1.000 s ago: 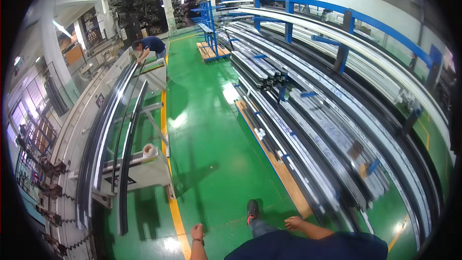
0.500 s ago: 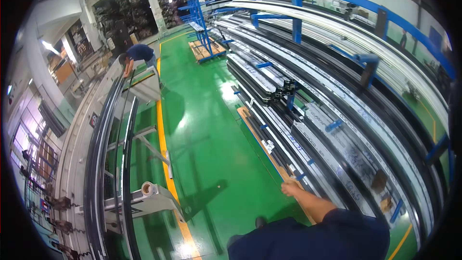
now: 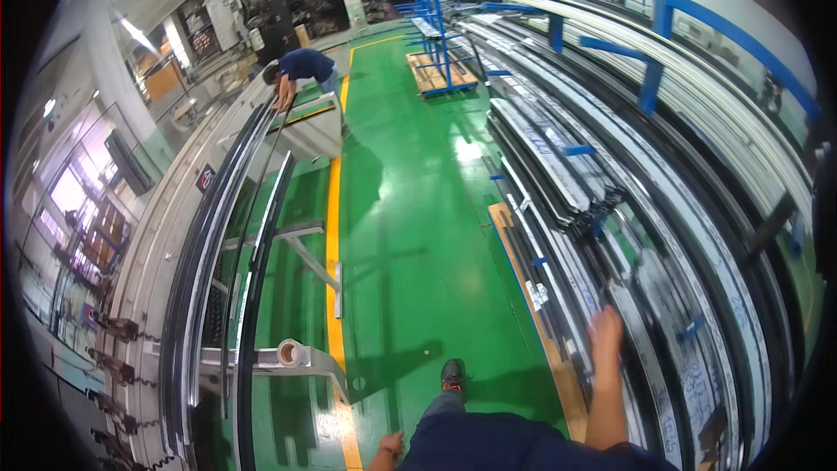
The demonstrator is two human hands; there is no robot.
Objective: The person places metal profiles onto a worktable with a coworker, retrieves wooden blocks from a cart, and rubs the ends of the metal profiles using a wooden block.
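Low at the bottom edge, my left hand (image 3: 391, 443) hangs beside my dark blue shirt, over the green floor. Its fingers look curled, with nothing visible in them. My right hand (image 3: 606, 329) is reached out on the right, in front of a stack of long metal profiles (image 3: 558, 275). Motion smears its fingers, and I cannot tell whether it touches the stack. One black shoe (image 3: 452, 375) of mine shows on the floor, ahead of my body.
A blue rack (image 3: 652, 83) carries many long profiles along the right. On the left, dark profiles (image 3: 202, 266) lie on a machine beside a roll of tape (image 3: 291, 351). A co-worker (image 3: 302, 68) bends over their far end. A blue trolley (image 3: 445, 78) stands further off.
My view has turned left and the scene has shifted right. My left hand and a shoe have come into sight. My right hand has moved up and right.
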